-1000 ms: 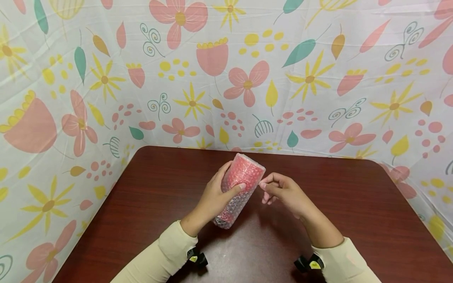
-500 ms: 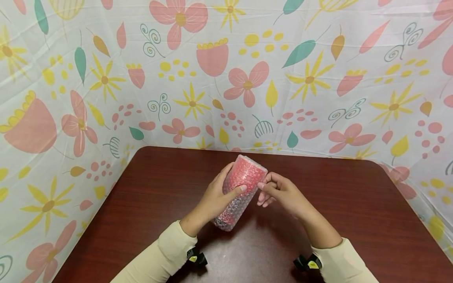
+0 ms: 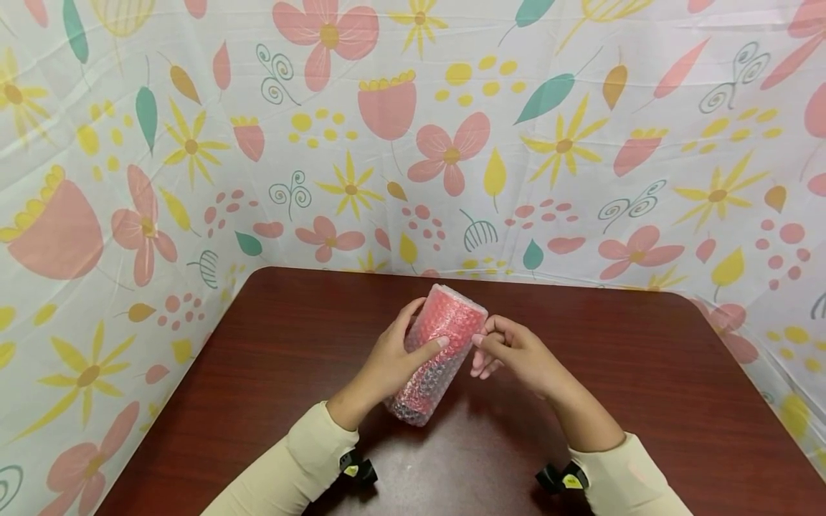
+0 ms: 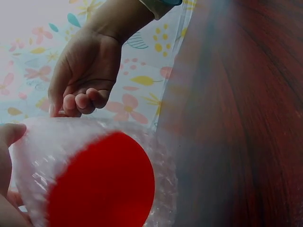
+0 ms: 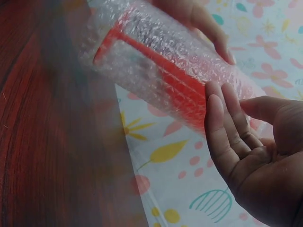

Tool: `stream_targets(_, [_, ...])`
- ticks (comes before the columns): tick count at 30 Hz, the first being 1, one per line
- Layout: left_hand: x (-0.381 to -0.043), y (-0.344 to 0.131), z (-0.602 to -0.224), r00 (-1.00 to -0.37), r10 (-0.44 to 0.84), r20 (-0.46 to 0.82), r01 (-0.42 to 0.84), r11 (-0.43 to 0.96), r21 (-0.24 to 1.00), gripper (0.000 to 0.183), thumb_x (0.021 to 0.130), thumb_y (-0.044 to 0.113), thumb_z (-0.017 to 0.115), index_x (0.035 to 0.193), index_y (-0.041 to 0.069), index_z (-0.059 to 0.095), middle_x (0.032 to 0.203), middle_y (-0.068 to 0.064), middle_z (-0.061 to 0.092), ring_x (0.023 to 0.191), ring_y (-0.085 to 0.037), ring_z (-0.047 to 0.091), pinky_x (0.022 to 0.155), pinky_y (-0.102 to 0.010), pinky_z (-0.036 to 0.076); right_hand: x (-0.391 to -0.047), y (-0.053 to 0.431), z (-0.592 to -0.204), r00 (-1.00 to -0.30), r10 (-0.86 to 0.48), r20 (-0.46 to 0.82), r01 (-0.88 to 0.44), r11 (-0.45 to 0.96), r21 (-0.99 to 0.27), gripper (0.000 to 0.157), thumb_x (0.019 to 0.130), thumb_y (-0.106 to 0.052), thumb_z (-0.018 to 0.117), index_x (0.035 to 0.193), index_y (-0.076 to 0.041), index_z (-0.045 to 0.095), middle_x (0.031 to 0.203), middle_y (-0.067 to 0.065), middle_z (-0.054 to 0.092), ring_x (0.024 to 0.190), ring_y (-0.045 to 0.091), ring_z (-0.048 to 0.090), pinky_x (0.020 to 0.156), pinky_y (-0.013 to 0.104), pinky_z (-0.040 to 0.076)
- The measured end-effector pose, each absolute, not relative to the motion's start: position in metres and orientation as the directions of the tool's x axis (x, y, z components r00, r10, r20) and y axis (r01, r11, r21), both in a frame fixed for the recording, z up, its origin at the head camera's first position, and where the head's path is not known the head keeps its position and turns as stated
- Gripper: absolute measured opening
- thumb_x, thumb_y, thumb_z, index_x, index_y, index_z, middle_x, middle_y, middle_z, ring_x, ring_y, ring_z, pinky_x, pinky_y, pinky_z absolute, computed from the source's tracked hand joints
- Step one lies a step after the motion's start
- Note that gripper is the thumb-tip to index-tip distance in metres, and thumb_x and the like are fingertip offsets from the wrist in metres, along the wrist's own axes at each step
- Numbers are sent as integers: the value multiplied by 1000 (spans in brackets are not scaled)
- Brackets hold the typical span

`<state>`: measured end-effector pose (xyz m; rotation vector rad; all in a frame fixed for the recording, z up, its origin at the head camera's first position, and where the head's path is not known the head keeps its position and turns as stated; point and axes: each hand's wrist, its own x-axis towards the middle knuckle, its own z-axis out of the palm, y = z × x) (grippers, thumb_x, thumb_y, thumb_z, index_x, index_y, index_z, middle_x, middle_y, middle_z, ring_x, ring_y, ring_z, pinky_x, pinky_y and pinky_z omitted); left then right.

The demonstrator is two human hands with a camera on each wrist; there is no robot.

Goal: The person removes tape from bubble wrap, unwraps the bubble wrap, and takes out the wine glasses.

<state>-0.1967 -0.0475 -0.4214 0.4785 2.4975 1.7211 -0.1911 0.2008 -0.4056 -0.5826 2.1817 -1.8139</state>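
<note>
A red stemmed goblet (image 5: pixel 177 82), with a round foot (image 4: pixel 106 184) and thin stem showing through, lies inside a roll of bubble wrap (image 3: pixel 445 337). The roll is tilted, its upper end leaning away to the right. My left hand (image 3: pixel 393 355) grips it from the left, thumb across the front and the other fingers mostly hidden behind. At the roll's upper right edge, the thumb and index finger of my right hand (image 3: pixel 523 355) pinch the wrap's edge. The remaining right fingers (image 5: pixel 220 123) curl loosely beside the wrap.
A dark red-brown wooden table (image 3: pixel 271 358) lies beneath both hands. Behind it and along the sides hangs a white flower-print cloth (image 3: pixel 413 143). Black wrist cameras (image 3: pixel 358 469) are strapped over the light sleeves (image 3: pixel 297 459).
The wrapped roll has shifted slightly right and toward me in the left hand. My right thumb and index finger have come in onto the wrap's edge.
</note>
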Motion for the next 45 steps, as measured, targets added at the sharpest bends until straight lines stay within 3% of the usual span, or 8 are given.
stream_targets(7, [-196, -47, -420, -957, 280, 77, 181, 368, 912, 88, 87, 59, 71, 158, 28, 30, 147, -4, 49, 125, -24, 56, 103, -48, 50, -190, 199, -404, -887, -458, 53, -130, 139, -982, 27, 106, -14, 51, 107, 12, 47, 79, 14, 69, 72, 30, 73, 67, 43, 62])
stream_targets(10, [-195, -47, -421, -949, 306, 82, 201, 382, 902, 86, 89, 60, 68, 159, 31, 28, 152, -6, 44, 128, -26, 54, 104, -50, 48, -190, 199, -403, -889, -455, 45, -122, 141, -982, 24, 106, -12, 50, 106, 12, 47, 79, 13, 69, 71, 28, 73, 66, 43, 62])
stream_targets(17, [-195, -46, -421, -937, 342, 65, 193, 352, 916, 79, 91, 57, 67, 157, 39, 26, 144, -9, 55, 113, -25, 64, 90, -45, 56, -190, 199, -403, -899, -437, 34, -117, 165, -979, 19, 106, -11, 49, 104, 8, 49, 79, 14, 68, 71, 35, 73, 66, 49, 61])
stream_targets(28, [-197, -46, -423, -956, 276, 96, 190, 337, 922, 77, 87, 55, 73, 152, 36, 37, 144, 0, 54, 117, -20, 61, 97, -44, 53, -191, 199, -405, -890, -456, 14, -114, 192, -975, 26, 107, -12, 47, 114, 13, 48, 88, 22, 69, 78, 43, 72, 71, 47, 62])
stream_targets(34, [-196, -46, -421, -961, 254, 106, 194, 351, 916, 79, 85, 55, 76, 151, 34, 38, 144, 1, 51, 120, -19, 58, 100, -44, 51, -191, 199, -406, -889, -457, 2, -107, 204, -973, 23, 107, -11, 44, 116, 10, 49, 90, 22, 69, 79, 36, 74, 74, 50, 61])
stream_targets(39, [-196, -45, -420, -966, 227, 121, 201, 376, 904, 81, 83, 56, 77, 150, 30, 39, 144, 1, 51, 121, -19, 56, 101, -45, 50, -192, 198, -408, -884, -467, 12, -116, 195, -974, 25, 107, -9, 42, 119, 13, 47, 92, 24, 69, 79, 26, 75, 73, 44, 62])
stream_targets(45, [-197, -45, -422, -968, 205, 142, 214, 390, 896, 82, 82, 56, 78, 149, 28, 41, 143, 1, 52, 120, -19, 56, 101, -46, 49, -192, 197, -408, -875, -484, 24, -128, 183, -975, 28, 108, -10, 41, 119, 15, 44, 97, 31, 67, 80, 24, 75, 73, 38, 62])
